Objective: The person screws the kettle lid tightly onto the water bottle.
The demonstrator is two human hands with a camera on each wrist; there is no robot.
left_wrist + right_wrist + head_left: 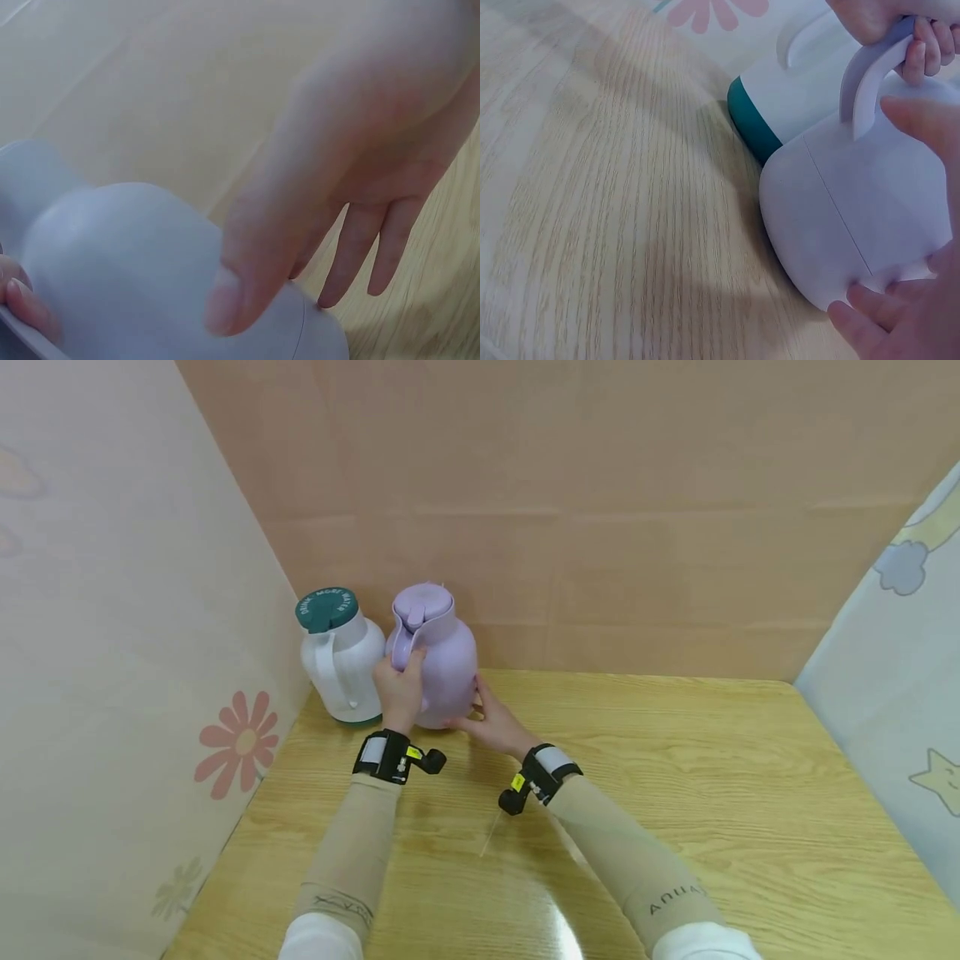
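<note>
A lilac jug (446, 668) with a hinged lid stands at the back of the wooden table (675, 793). My left hand (401, 685) grips its curved handle (870, 82), fingers curled round it. My right hand (487, 714) lies against the jug's lower right side with thumb and fingers spread flat on the body (855, 217). In the left wrist view the lilac jug (127, 270) fills the lower left, and the right hand (352, 172) rests on it with straight fingers. A white jug (345, 668) with a teal lid stands just left of it, close or touching.
A pale wall (112, 652) with flower prints borders the table on the left, a tan wall (600, 527) at the back, and a patterned panel (900, 652) on the right. The table's front and right show bare wood grain (592, 187).
</note>
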